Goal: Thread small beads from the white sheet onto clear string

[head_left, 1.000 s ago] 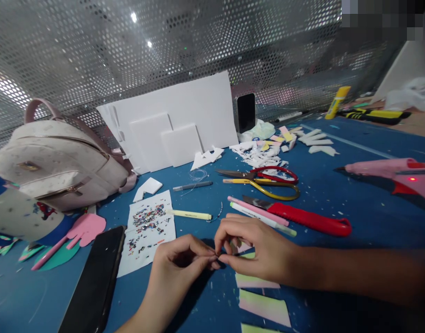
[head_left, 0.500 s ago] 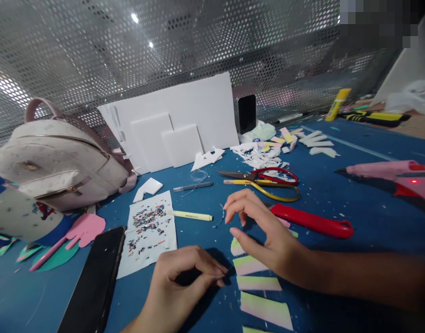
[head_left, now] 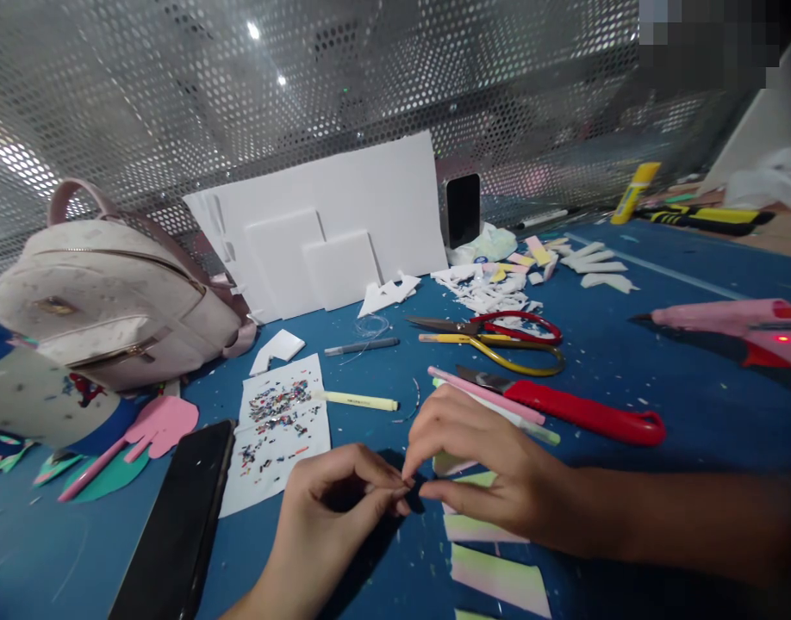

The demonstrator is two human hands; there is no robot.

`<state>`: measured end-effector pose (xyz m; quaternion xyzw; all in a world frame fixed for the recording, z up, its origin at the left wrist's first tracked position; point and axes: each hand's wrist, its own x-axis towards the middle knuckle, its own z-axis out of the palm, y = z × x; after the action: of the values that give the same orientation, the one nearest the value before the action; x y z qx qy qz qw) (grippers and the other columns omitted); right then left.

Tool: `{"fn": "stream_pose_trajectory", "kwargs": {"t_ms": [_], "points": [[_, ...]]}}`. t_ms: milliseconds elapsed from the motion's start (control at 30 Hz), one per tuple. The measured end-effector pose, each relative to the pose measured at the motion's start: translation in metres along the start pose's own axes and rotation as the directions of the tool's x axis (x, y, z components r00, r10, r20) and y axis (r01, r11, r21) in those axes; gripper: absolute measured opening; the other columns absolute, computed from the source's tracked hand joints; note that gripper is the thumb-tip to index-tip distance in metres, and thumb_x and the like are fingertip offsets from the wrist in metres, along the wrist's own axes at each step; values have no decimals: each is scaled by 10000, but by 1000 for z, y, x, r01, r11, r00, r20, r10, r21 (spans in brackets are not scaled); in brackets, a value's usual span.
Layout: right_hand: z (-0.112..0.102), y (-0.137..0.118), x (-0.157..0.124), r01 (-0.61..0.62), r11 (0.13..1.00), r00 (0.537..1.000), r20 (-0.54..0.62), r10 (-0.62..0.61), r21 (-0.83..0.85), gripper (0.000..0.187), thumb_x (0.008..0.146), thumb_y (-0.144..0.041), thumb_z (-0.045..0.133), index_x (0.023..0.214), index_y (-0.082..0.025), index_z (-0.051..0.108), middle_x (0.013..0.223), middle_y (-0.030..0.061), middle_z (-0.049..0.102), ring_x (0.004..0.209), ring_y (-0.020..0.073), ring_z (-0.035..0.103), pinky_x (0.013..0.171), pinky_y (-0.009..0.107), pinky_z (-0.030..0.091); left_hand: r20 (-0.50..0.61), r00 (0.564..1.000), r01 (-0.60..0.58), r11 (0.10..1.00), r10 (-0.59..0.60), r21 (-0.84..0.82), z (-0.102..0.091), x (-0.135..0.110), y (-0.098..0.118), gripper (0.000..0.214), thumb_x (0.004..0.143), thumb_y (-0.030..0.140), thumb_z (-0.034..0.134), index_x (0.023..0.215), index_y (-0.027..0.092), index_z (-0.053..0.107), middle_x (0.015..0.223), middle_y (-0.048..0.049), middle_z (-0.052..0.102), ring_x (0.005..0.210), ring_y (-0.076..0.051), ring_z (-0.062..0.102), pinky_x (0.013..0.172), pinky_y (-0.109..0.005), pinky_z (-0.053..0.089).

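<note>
Here, left hand (head_left: 331, 517) and right hand (head_left: 492, 469) meet, each tightly pinched.

Bare mat (head_left: 660, 370) lay open between the knife (head_left: 582, 415) and the glue gun (head_left: 725, 320), and at the near left beyond the phone (head_left: 176, 525). Ahead of the right hand (head_left: 499, 482), pens (head_left: 486, 398), scissors (head_left: 499, 343) and scraps (head_left: 492, 293) crowded the way. The backpack (head_left: 111, 293) blocked the far left.

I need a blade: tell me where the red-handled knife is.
In the head view, the red-handled knife lies right of centre, just beyond the right hand, between it and the scissors.
</note>
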<state>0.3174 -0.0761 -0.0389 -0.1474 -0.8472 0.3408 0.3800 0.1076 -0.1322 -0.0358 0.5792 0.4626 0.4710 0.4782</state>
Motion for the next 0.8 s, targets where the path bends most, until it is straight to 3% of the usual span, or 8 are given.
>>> {"fn": "stream_pose_trajectory", "kwargs": {"t_ms": [233,800], "points": [[3,7,-2,18,999,1000,5,-18,37,46,973,-186,679,982,-148,703,938,48,668,910,177,564,809,291,409,5,997,-76,997,76,-7,-1,-1,-3,168,804,50,729,711,182,777,661,-20,780,597,-139,740,608,-187,588],[4,13,-2,-74,997,997,9,74,-9,81,968,-209,693,903,-181,654,894,7,666,863,166,550,774,291,385,11,998,-67,998,67,2,-2,0,-3,159,813,64,733,733,191,786,669,-24,797,607,-125,753,615,-157,593]]}}
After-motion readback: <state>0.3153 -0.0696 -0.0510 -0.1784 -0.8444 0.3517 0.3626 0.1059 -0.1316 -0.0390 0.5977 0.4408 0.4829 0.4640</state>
